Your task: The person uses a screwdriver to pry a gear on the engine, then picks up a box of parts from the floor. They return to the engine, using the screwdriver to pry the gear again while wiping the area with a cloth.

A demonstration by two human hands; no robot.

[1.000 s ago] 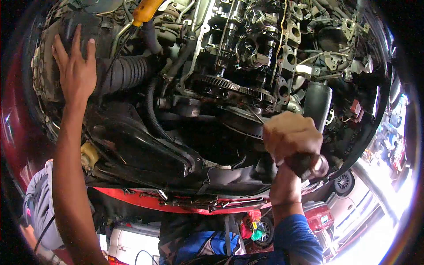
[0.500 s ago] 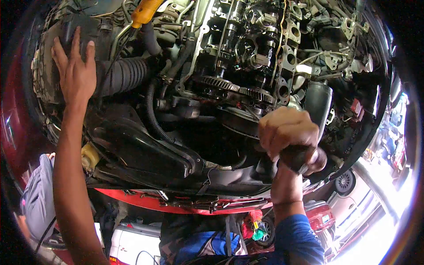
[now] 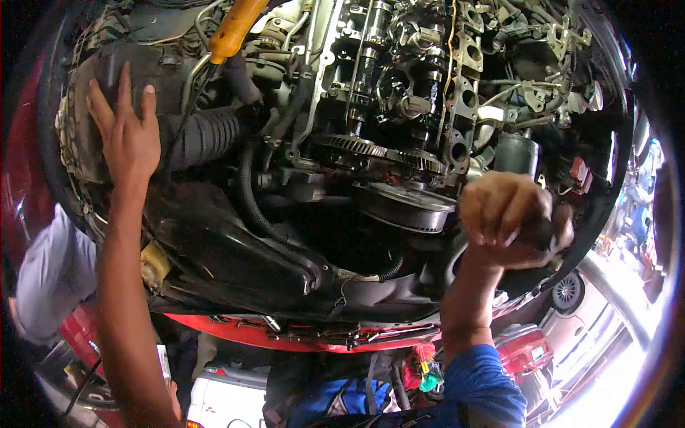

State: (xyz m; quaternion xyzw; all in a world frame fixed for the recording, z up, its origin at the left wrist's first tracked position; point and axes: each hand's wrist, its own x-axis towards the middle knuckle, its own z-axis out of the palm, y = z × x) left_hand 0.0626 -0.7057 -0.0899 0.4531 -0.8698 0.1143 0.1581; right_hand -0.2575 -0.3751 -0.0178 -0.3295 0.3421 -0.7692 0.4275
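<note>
My left hand lies with its fingers spread on the black plastic box at the upper left, beside a ribbed black intake hose. Out in front of the engine's right side, my right hand is curled round something dark. Motion blur and the fingers keep me from making out what it is. Left of that hand are the round pulley and two toothed gears, one of them the left gear. Above the gears, the opened engine top shows its shiny camshafts.
An orange work light hangs over the upper left. Several tools lie along the red front edge. A person in a grey garment is at the left. Behind are a white vehicle and a parked car's wheel.
My right hand has moved to the right, uncovering more of the pulley. My left hand stays spread on the box. The person at the left has shifted, and the view has tilted slightly.
</note>
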